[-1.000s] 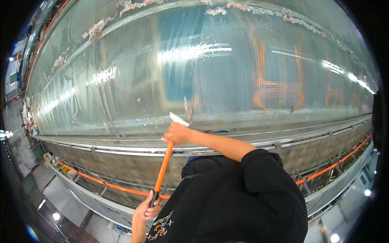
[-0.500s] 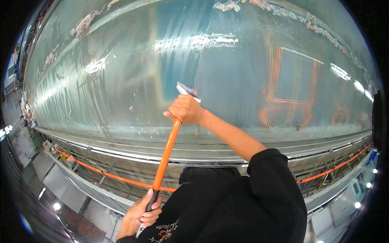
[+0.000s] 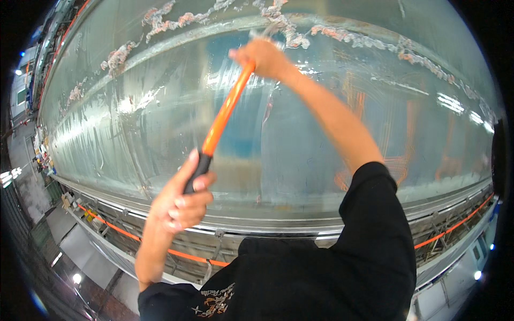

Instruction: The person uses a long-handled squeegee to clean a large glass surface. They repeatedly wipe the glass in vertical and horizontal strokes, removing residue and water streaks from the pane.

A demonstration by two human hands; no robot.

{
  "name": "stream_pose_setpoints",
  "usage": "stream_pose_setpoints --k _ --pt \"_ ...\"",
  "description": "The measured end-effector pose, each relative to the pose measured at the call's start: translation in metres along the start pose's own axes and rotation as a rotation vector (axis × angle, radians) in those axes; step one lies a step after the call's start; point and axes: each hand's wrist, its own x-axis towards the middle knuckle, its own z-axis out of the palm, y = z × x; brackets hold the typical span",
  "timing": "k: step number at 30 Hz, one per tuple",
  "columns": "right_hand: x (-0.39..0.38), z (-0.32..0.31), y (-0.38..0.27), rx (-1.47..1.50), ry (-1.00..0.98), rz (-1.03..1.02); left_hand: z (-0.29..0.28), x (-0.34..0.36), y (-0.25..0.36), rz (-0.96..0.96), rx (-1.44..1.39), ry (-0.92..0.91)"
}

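Left hand (image 3: 179, 200): fingers clenched around the black grip end of an orange-handled tool (image 3: 222, 115), thumb lying up along the handle. Right hand (image 3: 263, 58): closed around the far end of the same handle, arm stretched out and up; the tool head is blurred behind the hand and cannot be made out. The handle runs slanted from near left to far right, held against the glass wall (image 3: 342, 128) of a large tank.

The tank fills most of the view. Its glass is wet and streaked, with bright light reflections. Contents: pale, blue-green water as far as can be told; nothing distinct is seen inside. A crusty white-pink residue (image 3: 160, 21) runs in patches along the far upper part of the glass, just beside the right hand. Faint orange marks (image 3: 401, 139) show through the glass at the right.

Near the person, below the tank, a metal frame (image 3: 257, 227) runs left to right with an orange line (image 3: 134, 235) along it. Black sleeve (image 3: 375, 224) covers the right upper arm. Floor at far left, with small lights.
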Motion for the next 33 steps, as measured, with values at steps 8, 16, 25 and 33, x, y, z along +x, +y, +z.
stream_pose_setpoints --k 8,16,25,33 --pt "-0.158 0.120 -0.284 0.209 -0.235 0.012 -0.221 -0.112 -0.226 0.041 -0.190 0.175" --pt "-0.280 0.103 -0.410 0.259 -0.142 0.124 -0.279 -0.148 -0.317 -0.103 0.240 0.442" --pt "-0.198 0.080 -0.284 0.214 0.040 0.044 -0.149 -0.106 -0.230 -0.124 0.210 0.416" --pt "-0.064 0.048 -0.096 0.029 0.248 0.013 -0.026 -0.050 -0.079 -0.075 0.127 0.357"
